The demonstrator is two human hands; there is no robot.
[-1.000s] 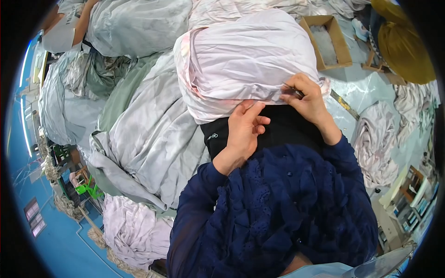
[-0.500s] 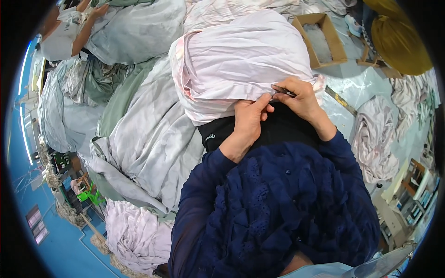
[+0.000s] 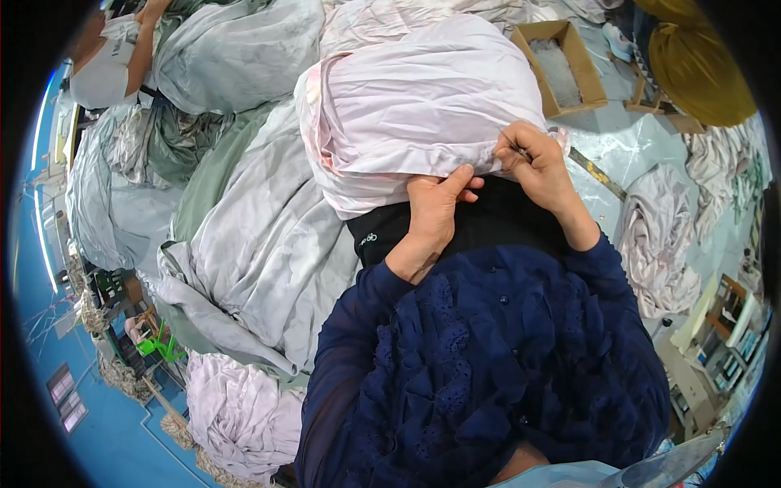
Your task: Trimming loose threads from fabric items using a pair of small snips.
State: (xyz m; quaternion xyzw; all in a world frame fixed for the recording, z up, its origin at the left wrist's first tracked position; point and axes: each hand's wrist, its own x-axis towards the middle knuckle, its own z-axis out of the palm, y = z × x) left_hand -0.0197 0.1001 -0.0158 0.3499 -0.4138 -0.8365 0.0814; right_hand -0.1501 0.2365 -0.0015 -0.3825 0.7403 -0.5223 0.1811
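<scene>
Clad in a dark navy top with long sleeves reaching down to the wrists, both cuffs ending just short of the bare left hand and the bare right hand. Fabric thin and slightly sheer along the sleeves, denser over the chest. Front covered in raised, ruffled lace-like trim in the same navy, laid in rows of scalloped folds. Small round dark buttons running in a line down the middle of the front. No rings, watch or bracelets visible on either hand. Black garment over the lap, bearing a small pale mark near its left edge. Pale blue cloth edge showing at the very bottom
</scene>
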